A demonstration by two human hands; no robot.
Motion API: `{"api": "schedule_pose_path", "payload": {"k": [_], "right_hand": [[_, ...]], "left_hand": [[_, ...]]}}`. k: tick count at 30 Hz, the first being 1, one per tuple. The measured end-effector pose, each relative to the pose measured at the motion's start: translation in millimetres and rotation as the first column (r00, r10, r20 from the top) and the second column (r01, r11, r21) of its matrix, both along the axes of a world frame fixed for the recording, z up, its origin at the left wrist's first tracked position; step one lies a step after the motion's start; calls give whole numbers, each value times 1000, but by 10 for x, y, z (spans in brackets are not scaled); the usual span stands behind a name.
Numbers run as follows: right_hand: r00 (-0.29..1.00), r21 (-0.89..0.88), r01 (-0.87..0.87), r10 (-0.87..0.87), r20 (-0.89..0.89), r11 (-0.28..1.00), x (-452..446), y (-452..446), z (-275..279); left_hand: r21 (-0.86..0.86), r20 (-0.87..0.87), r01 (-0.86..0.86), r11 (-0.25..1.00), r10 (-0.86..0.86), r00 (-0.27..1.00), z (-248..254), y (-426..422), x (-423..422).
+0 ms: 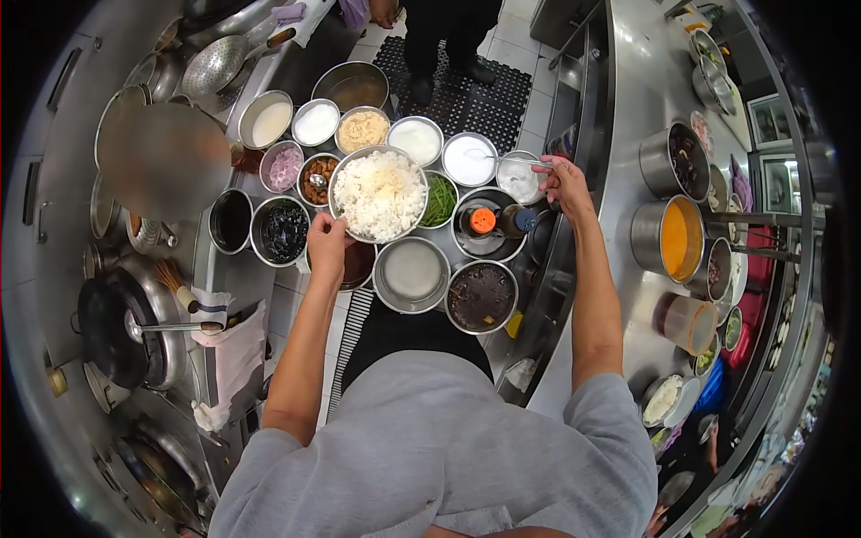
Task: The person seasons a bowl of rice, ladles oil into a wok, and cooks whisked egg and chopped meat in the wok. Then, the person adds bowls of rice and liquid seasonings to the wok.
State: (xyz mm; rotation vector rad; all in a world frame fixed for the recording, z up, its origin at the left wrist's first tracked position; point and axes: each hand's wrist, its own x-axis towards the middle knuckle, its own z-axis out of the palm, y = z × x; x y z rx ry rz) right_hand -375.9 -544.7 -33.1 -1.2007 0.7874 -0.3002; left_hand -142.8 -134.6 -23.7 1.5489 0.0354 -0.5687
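My left hand (326,242) grips the rim of a metal bowl of white rice (379,193), tilted over the neighbouring containers. At the right, my right hand (565,186) is closed on the handle of a spoon (516,160), whose end lies over a bowl of white powder (469,160). Just below that hand is a bowl with white contents (521,179). Green strips (439,199) fill a bowl beside the rice. An orange-capped bottle (482,221) and a blue-capped bottle (517,221) stand in one metal container. Chopped pink pieces (285,168) are in a small bowl at the left.
A wok (112,332) and a ladle (175,328) are at the left. Pots, one with orange liquid (680,238), line the right counter (619,179). Dark liquid fills a bowl (482,297) near my body. Another person's legs (448,40) stand on the black mat (511,99).
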Motion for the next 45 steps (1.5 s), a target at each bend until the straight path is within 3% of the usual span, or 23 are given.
{"api": "schedule_pose_path", "payload": {"k": [20,23,26,28,30,32,33,34,35,36,37,38,39,41,42,43,44,45], "right_hand": [[995,64,89,-92,32,994,-58,1,-92],[993,26,83,-85,77,996,-7,57,217],[991,-58,-23,30,129,998,94,222,734],[988,-189,-65,90,124,980,195,347,1040],[996,-353,-16,48,81,936,340,310,1009],[966,-599,-251,160,-202,761,563,330,763],[831,-698,-550,214,-514,458,660,222,291],[882,-744,-471,276,-382,474,688,249,143],[942,-870,-327,201,-269,368,673,254,75],[973,-867,-226,137,-183,443,639,328,309],[989,-842,-136,27,-143,522,518,566,683],[992,-778,-1,-95,-78,628,315,816,1025],[975,-803,122,-221,-13,583,32,959,992],[884,-789,352,-455,105,503,-506,1237,846],[831,-737,473,-523,190,484,-715,1536,912],[822,-706,480,-547,155,521,-979,1754,732],[800,-606,479,-600,4,635,-1200,2201,979],[807,-617,415,-583,-90,669,-1442,2553,867]], "left_hand": [[-26,24,10,1000,-10,1000,67,-230,-47],[-15,44,15,1000,-14,999,39,-308,-37],[-3,69,43,999,-43,997,-17,-413,-10],[1,67,16,1000,-16,998,-50,-533,-16],[-52,-24,49,997,-50,998,-201,-604,26],[-60,-19,86,995,-87,996,-134,-584,40],[-64,-20,97,993,-98,995,-79,-561,9],[-77,-18,129,989,-130,991,2,-599,12],[-91,-17,137,986,-139,990,108,-581,10],[-142,57,225,964,-219,974,-131,-449,160],[-91,85,254,963,-247,965,-15,-361,212],[-40,97,323,946,-318,943,-272,-294,403],[-155,12,278,948,-279,960,463,-434,68],[-127,99,454,882,-444,891,-232,-439,568],[-172,68,509,843,-505,860,55,-517,434],[-178,86,565,805,-559,824,372,-605,194],[-180,107,598,781,-589,801,575,-647,-12],[-184,102,656,732,-650,753,591,-681,-138]]}}
